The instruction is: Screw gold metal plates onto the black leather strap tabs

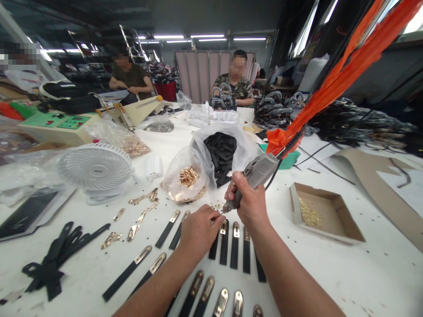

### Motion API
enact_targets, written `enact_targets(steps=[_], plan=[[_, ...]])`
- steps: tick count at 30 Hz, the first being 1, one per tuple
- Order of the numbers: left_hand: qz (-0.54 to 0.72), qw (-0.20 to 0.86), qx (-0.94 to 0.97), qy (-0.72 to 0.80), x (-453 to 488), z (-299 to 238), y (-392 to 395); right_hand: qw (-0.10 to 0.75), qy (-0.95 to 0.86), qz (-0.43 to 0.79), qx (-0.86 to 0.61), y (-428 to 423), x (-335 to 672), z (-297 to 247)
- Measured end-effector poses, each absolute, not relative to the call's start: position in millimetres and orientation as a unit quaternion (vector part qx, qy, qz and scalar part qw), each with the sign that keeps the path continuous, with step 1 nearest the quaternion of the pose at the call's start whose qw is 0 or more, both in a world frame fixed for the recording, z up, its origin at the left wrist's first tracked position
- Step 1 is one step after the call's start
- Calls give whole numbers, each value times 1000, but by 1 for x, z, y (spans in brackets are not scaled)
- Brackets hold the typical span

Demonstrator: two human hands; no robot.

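My right hand (249,200) is wrapped around a grey electric screwdriver (262,169) that tilts down to the left. Its bit points at the fingertips of my left hand (200,226). Those fingertips are pinched together; whatever they hold is too small and too covered to name. Just below the bit, black straps (234,253) with gold metal end plates (235,230) lie side by side. More plated straps (127,273) lie left of my left forearm, and others (201,293) sit between my forearms, partly hidden.
A cardboard box (343,215) with tiny gold screws (309,213) stands right. Ahead are a bag of black straps (220,154) and a bag of gold plates (189,176). Left are loose plates (112,239), bare straps (59,255) and a fan (95,169). Orange strands (317,101) hang above the screwdriver.
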State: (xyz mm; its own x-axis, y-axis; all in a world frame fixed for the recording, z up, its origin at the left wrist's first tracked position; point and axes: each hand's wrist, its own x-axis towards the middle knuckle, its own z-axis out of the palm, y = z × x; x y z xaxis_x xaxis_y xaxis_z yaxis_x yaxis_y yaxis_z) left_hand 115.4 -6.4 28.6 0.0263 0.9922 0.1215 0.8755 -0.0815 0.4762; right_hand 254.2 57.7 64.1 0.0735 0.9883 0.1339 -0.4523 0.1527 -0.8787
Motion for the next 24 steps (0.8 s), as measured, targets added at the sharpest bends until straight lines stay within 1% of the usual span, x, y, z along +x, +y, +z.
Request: enact_targets(steps=[5, 8, 12, 16, 20, 24], plan=[[211, 127, 708, 662, 113, 29, -6, 648, -387, 565, -334, 56, 253, 64], [206, 98, 722, 653, 107, 22, -10, 643, -384, 569, -340, 57, 253, 60], [230, 32, 779, 582, 96, 4, -22, 647, -405, 543, -350, 60, 252, 52], [247, -13, 822, 514, 90, -11, -32, 627, -429, 531, -375, 59, 248, 42], [241, -46, 840, 484, 90, -14, -32, 605, -449, 522, -399, 57, 245, 33], [217, -57, 846, 484, 92, -10, -32, 605, -452, 519, -400, 59, 243, 28]])
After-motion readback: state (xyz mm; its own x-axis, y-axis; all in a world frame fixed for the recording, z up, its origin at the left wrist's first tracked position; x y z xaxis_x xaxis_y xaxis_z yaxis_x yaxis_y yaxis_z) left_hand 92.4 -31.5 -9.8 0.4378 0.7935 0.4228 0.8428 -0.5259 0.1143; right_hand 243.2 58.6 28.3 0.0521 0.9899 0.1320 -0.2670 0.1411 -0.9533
